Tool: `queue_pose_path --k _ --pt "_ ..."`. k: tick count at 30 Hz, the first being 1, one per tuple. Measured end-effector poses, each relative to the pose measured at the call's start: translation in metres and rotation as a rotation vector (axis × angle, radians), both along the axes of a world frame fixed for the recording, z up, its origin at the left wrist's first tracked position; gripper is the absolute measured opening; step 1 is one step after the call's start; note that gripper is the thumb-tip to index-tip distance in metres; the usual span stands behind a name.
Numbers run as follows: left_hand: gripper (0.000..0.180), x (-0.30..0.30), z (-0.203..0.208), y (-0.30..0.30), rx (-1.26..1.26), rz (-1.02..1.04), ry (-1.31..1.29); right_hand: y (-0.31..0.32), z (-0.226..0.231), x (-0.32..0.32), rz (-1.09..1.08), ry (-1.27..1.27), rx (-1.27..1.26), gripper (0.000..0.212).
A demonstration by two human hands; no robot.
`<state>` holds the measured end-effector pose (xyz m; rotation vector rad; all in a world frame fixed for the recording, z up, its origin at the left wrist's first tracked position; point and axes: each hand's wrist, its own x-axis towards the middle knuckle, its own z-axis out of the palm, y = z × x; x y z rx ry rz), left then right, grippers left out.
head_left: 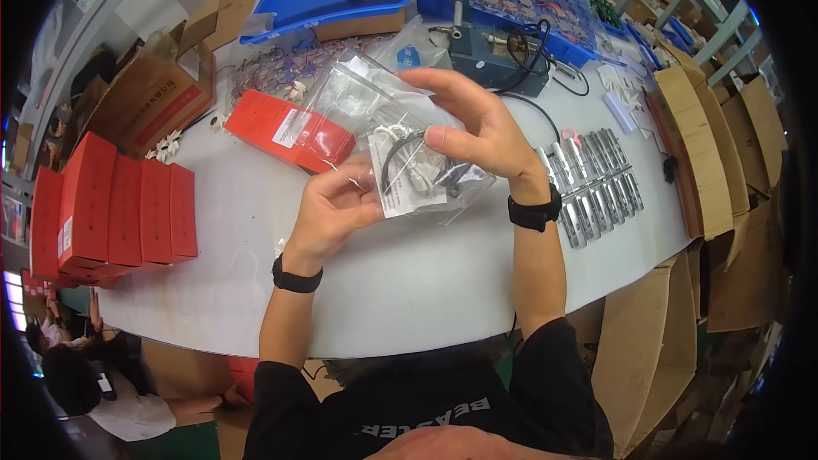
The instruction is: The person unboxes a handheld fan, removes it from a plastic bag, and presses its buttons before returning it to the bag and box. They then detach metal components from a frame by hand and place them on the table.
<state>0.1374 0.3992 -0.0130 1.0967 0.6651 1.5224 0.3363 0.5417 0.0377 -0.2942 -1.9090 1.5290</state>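
Observation:
A clear plastic bag (pixel 409 172) hangs between my two hands above the table. Inside it are a black cable, some white parts and a white printed paper. My left hand (pixel 335 211) is closed on the bag's lower left side. With thumb on the front and fingers behind, my right hand (pixel 481 132) grips the upper right of the bag. The bag's loose top end lies over part of a red box (pixel 247 121) on the table just beyond my left hand.
Stacked red boxes (pixel 128 213) stand at the left. Rows of silver cylindrical parts (pixel 588 192) lie at the right. Farther back are a blue tray (pixel 319 4), a dark blue device with cables (pixel 490 68) and bundled wires. Cardboard boxes (pixel 682 136) edge the table; another person (pixel 128 400) is at lower left.

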Motion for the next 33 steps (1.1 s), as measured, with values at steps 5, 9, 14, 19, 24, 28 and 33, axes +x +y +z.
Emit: queue_pose_path --k 5,9,14,19,24,28,33 --pt "0.023 -0.006 -0.019 0.001 -0.018 0.075 0.173 -0.003 0.005 0.000 -0.024 -0.040 0.044 0.075" --pt "0.019 0.010 -0.002 0.003 -0.244 0.084 0.054 -0.006 0.009 0.001 -0.003 -0.071 0.038 0.076" --pt "0.027 0.021 -0.008 0.003 -0.172 0.117 -0.144 0.000 0.001 -0.001 0.009 -0.049 0.019 0.077" --pt "0.039 0.014 -0.005 -0.002 -0.225 0.032 -0.260 0.001 0.003 0.003 0.009 -0.069 0.049 0.075" --pt "0.047 0.017 0.014 -0.001 -0.168 -0.241 -0.320 0.011 -0.002 0.016 -0.028 -0.043 0.065 0.069" --pt "0.044 0.025 0.011 -0.002 -0.273 -0.080 -0.127 0.010 0.001 0.017 -0.007 -0.109 0.063 0.067" --pt "0.044 0.022 0.008 -0.002 -0.359 -0.037 -0.012 0.010 0.001 0.011 0.045 -0.216 0.105 0.064"
